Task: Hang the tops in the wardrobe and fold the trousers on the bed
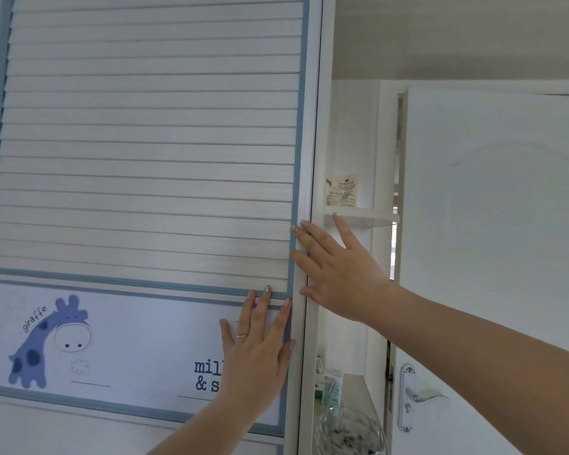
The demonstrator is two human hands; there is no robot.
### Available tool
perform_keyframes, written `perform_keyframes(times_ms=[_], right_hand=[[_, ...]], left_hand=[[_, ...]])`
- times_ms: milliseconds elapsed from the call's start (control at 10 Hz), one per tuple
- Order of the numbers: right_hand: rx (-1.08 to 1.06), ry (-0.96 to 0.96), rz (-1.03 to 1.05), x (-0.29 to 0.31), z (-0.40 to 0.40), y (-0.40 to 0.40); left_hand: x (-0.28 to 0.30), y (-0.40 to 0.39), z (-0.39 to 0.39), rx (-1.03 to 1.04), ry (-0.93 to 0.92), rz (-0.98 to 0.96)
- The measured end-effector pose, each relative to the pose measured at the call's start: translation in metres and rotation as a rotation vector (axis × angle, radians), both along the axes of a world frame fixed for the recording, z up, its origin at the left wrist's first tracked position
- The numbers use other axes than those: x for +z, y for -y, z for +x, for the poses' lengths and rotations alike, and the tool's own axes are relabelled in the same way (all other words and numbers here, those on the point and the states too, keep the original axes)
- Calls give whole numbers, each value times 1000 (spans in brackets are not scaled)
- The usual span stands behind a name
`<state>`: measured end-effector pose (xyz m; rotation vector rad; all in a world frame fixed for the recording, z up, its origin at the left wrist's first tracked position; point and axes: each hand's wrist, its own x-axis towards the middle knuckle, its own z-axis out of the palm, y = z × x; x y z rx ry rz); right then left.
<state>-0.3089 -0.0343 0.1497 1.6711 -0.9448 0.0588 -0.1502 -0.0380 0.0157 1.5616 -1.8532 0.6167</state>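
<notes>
Both hands lie flat on the wardrobe door [151,142], which fills the view from 9 o'clock to the centre. The left hand [260,346], at 6 o'clock, presses with straight, spread fingers on the printed panel beside the door's right edge. The right hand [339,274], at about 4 o'clock from centre, has straight fingers laid across that same edge, the fingertips [294,228] just onto the blue trim; it grips nothing. The edge runs vertically, 12 to 6, and sits directly under the right hand's fingers, so that hand is the nearer one for shifting the door, probably sideways toward 9 o'clock. The door is white and louvred above, with a blue giraffe panel [43,343] below. No tops or trousers are in view. A shelf [358,215] and room door [493,257] lie at 3 o'clock.
</notes>
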Motion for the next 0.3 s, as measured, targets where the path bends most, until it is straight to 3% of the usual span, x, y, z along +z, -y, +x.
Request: perform_keyframes(times_ms=[200,300], right_hand=[[3,37,23,-2,-1,-5],[153,105,2,-9,-18,-25]], left_hand=[[1,3,11,-56,49,22],[3,-9,31,-117,-2,158]])
